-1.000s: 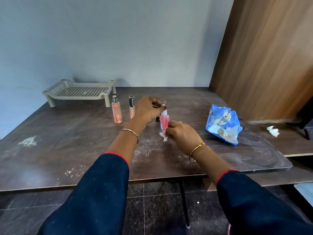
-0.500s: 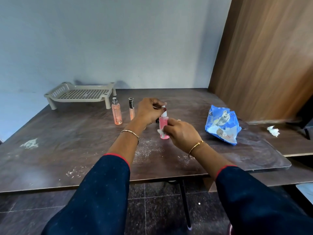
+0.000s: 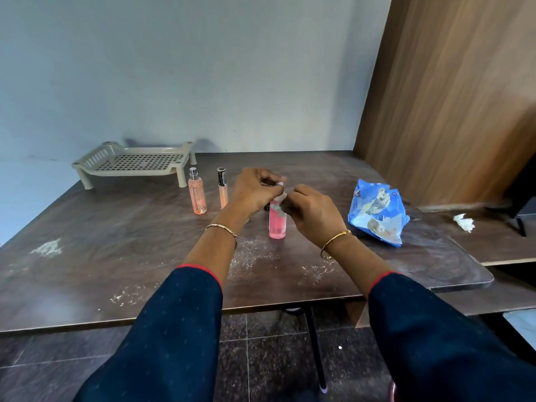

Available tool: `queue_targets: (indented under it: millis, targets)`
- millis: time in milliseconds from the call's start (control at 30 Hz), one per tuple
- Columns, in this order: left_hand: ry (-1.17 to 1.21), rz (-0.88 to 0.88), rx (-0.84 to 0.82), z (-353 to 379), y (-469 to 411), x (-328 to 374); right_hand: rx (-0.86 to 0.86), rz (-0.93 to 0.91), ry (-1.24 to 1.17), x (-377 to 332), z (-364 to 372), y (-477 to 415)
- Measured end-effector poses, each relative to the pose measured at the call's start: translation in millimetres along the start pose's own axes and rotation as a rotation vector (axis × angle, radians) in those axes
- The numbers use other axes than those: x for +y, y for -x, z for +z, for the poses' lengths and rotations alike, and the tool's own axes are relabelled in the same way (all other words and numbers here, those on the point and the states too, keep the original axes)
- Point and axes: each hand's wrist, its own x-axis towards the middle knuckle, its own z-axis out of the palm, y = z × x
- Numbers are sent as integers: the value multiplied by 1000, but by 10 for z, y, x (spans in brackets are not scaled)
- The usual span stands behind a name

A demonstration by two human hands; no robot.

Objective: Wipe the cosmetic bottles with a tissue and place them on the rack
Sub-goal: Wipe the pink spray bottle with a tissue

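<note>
A pink bottle [image 3: 277, 224] stands upright on the dusty brown table [image 3: 116, 242], in the middle. My left hand [image 3: 252, 192] pinches its white top. My right hand [image 3: 311, 211] holds a small greyish tissue [image 3: 278, 209] against the bottle's upper part. An orange spray bottle [image 3: 197, 191] and a slim peach tube with a black cap [image 3: 222, 188] stand to the left of my hands. The beige perforated rack [image 3: 136, 162] sits at the back left and holds nothing.
A crumpled blue tissue packet [image 3: 378, 211] lies right of my hands. A used white tissue wad [image 3: 464, 221] rests on the lower side surface at far right. A wooden panel [image 3: 452, 97] rises at the back right. White dust marks the table.
My right hand has slid the tissue from the bottle's base up to its upper part. The left hand has kept hold of the top.
</note>
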Motion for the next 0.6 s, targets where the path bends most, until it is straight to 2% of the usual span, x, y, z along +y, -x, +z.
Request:
queue_targets:
  millis: [133,300,367,433,600]
  targets:
    - [37,11,49,32,13,-25,9,-28,-39,-87,117,132]
    - [79,-13,64,23,23,-61,-270,-62,12,-64,168,237]
    - [91,-13,65,26,33,-55,-309,-74,22,-56,149,186]
    - [94,-11,68,21,34,-50,-264,-92,-17,-45,123,143]
    - [114,-14,42,-26,16,-93,-21,-36,-56,20,100,86]
